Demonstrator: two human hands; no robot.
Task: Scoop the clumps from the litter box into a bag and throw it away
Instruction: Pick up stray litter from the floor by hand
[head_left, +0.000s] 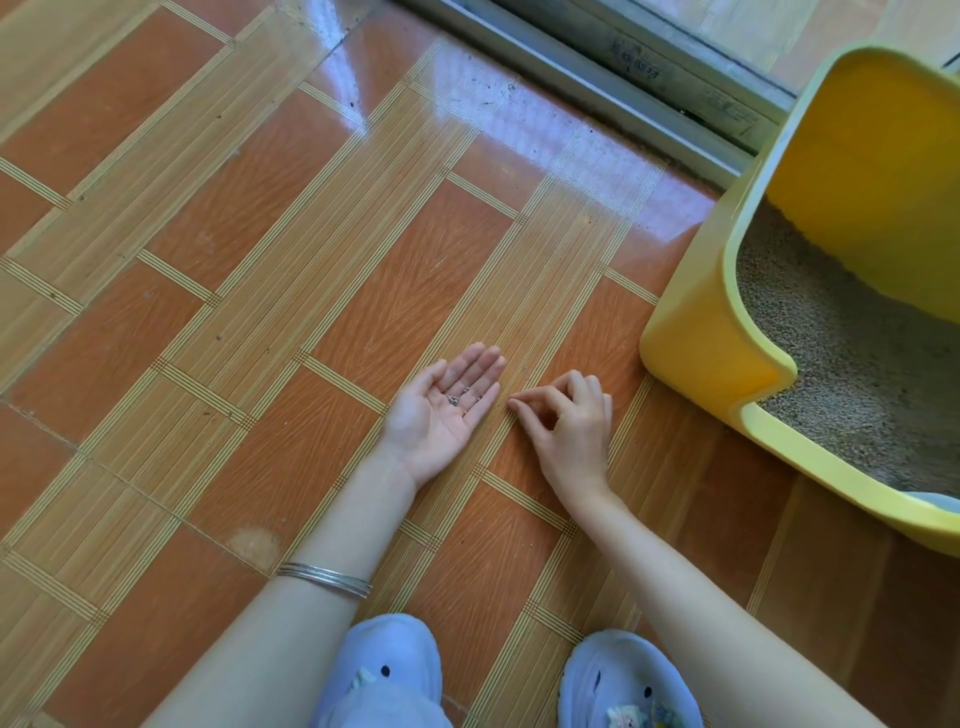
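Note:
A yellow litter box (696, 332) stands on the floor at the right, filled with grey-beige litter (857, 358). My left hand (447, 410) lies palm up on the tiled floor, fingers together, with several small grey litter grains (457, 397) resting in the palm. Just to its right, my right hand (569, 421) is low over the floor with thumb and forefinger pinched together at the tile; I cannot tell whether a grain is between them. No scoop or bag is in view.
The floor is glossy orange and tan patterned tile (260, 260). A metal sliding-door track (623, 88) runs along the top right behind the litter box. My two feet in light blue shoes (384, 670) are at the bottom edge.

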